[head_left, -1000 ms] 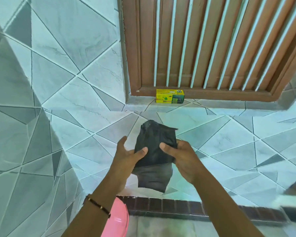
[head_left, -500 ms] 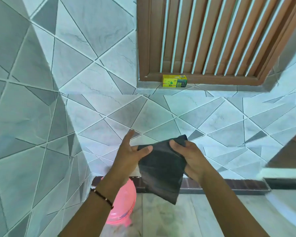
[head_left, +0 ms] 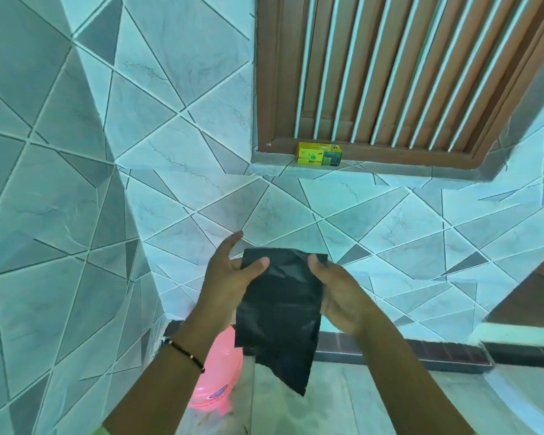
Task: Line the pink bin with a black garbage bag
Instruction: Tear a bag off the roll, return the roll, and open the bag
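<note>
A folded black garbage bag hangs in front of me, held at its top corners by both hands. My left hand pinches the upper left corner with thumb on top and fingers spread behind. The upper right corner is gripped by my right hand. Its lower edge droops to a point below my hands. Below, on the floor by the tiled wall corner, stands the pink bin, partly hidden behind my left forearm and the bag.
A yellow-green box of bin liners sits on the tiled sill under a brown slatted window. Grey-blue tiled walls close in at left and ahead. A dark brick strip runs along the floor edge; a white ledge juts in at right.
The bag has been unfolded wider between my hands and now hangs longer. The view has tipped down, showing more of the pink bin and the floor.
</note>
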Tool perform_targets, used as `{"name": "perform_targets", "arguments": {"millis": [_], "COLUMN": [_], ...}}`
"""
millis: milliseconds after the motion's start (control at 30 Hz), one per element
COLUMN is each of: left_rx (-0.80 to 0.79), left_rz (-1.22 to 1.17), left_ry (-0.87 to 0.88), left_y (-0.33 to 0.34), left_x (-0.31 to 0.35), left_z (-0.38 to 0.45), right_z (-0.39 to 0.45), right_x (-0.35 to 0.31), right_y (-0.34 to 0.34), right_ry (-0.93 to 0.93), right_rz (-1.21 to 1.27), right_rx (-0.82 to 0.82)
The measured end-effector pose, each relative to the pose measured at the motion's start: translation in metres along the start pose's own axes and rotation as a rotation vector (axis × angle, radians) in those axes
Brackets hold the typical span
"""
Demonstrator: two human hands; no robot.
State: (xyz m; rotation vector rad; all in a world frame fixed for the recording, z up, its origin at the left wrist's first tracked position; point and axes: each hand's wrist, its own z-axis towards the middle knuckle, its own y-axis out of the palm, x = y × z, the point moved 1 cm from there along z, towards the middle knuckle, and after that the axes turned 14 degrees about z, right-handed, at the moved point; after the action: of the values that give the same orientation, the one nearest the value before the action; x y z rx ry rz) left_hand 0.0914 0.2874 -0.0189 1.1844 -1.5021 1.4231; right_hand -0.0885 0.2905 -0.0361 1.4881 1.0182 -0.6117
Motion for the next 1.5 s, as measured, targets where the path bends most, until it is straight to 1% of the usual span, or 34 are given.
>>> {"name": "perform_targets", "arguments": {"millis": [67, 100, 133, 167, 233, 300, 367, 467, 533, 633, 700, 900, 1033, 1067, 1100, 1133, 1167, 1200, 1267, 1300, 1367, 1400, 1433, 1500], "left_rx": [0.075, 0.069, 0.039, -0.016, -0.136, -0.191, -0.127, -0.007, -0.011, -0.136, -0.175, -0.059, -0.014, 0.021, 0.074, 0.131, 0.176, 0.179, 0.059, 0.000, -0.030, -0.014, 0.007, 0.045], "left_rz": [-0.123, -0.151, -0.161, -0.160, -0.134, -0.061, 0.002, -0.008, -0.034, -0.074, -0.095, -0.191, -0.215, -0.141, 0.004, 0.192, 0.350, 0.448, 0.609, 0.749, 0.991, 1.041, 1.032, 0.936], "left_ry": [-0.015, -0.028, -0.042, -0.055, -0.083, -0.077, -0.025, 0.014, 0.001, -0.071, -0.073, -0.046, -0.048, -0.043, -0.006, 0.066, 0.176, 0.312, 0.563, 0.641, 0.699, 0.687, 0.671, 0.608], "left_y": [0.001, 0.002, 0.003, 0.005, 0.010, 0.016, 0.018, 0.017, 0.017, 0.018, 0.019, 0.019, 0.021, 0.022, 0.024, 0.025, 0.026, 0.027, 0.029, 0.032, 0.036, 0.037, 0.037, 0.037], "left_x": [0.003, 0.002, 0.000, -0.002, -0.008, -0.014, -0.012, 0.000, 0.004, 0.001, -0.004, -0.005, -0.002, -0.002, -0.003, -0.003, -0.003, -0.001, 0.004, 0.005, 0.001, -0.001, -0.004, -0.010], "left_z": [0.005, 0.007, 0.008, 0.007, 0.001, -0.004, -0.004, 0.005, 0.008, 0.001, -0.001, 0.008, 0.008, 0.009, 0.009, 0.009, 0.007, 0.003, -0.004, -0.005, -0.003, -0.002, 0.000, 0.001], "right_z": [-0.005, -0.005, -0.004, -0.003, 0.002, 0.003, 0.002, -0.003, -0.003, -0.001, 0.001, 0.001, 0.003, 0.003, 0.003, 0.004, 0.004, 0.004, 0.006, 0.007, 0.008, 0.009, 0.010, 0.009], "right_x": [0.008, 0.011, 0.012, 0.010, 0.001, -0.008, -0.011, -0.001, 0.002, -0.003, -0.008, -0.008, -0.008, -0.009, -0.008, -0.009, -0.008, -0.008, -0.007, -0.005, -0.002, 0.000, 0.001, 0.003], "right_y": [-0.003, -0.005, -0.006, -0.006, -0.007, -0.008, -0.010, -0.014, -0.015, -0.015, -0.015, -0.018, -0.019, -0.018, -0.018, -0.018, -0.017, -0.016, -0.015, -0.014, -0.013, -0.013, -0.014, -0.016], "right_ry": [0.021, 0.000, -0.034, -0.066, -0.114, -0.139, -0.103, 0.009, -0.024, -0.092, -0.091, 0.052, -0.001, -0.020, -0.038, -0.055, -0.072, -0.086, -0.118, -0.135, -0.145, -0.136, -0.119, -0.085], "right_rz": [-0.076, -0.140, -0.178, -0.168, -0.062, 0.030, 0.039, -0.107, -0.112, -0.051, -0.049, 0.001, 0.070, 0.060, 0.038, 0.010, -0.019, -0.046, -0.096, -0.118, -0.149, -0.158, -0.171, -0.208], "right_rx": [-0.038, -0.029, 0.005, 0.047, 0.099, 0.091, 0.026, -0.003, 0.046, 0.130, 0.148, 0.109, 0.178, 0.189, 0.198, 0.209, 0.215, 0.220, 0.237, 0.249, 0.266, 0.272, 0.275, 0.257]}}
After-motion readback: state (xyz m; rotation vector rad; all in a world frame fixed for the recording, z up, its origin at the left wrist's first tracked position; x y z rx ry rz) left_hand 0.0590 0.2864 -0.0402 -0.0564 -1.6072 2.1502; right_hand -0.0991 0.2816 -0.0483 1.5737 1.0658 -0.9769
